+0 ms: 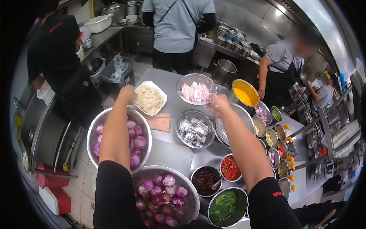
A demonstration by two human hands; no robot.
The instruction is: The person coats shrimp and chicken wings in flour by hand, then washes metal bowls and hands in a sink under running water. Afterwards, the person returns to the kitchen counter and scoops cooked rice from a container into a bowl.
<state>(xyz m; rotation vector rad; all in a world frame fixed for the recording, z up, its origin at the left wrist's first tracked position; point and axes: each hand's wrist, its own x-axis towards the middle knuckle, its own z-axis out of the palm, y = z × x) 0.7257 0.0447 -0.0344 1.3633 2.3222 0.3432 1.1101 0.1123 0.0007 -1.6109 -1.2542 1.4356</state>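
My left hand (129, 94) is closed at the left edge of a white square dish (165, 100) heaped with pale, crumbly food resembling cooked rice. My right hand (219, 106), its fingers dusted white, is curled at the right rim of a metal bowl (184, 81) of raw, pale pink meat pieces. Below that bowl stands another metal bowl (179, 138) with grey pieces coated in white powder. A flat tan slab (159, 123), perhaps pork skin, lies beside the dish. Round metal lids or trays (241, 121) sit partly behind my right forearm.
Two large colanders of red onions (140, 142) (169, 180) flank my left arm. Pots of chopped red chillies (229, 168), dark sauce (206, 181) and green leaves (223, 205) stand nearer me. A yellow-filled pot (246, 94) and small ingredient bowls line the right. Several people work around the table.
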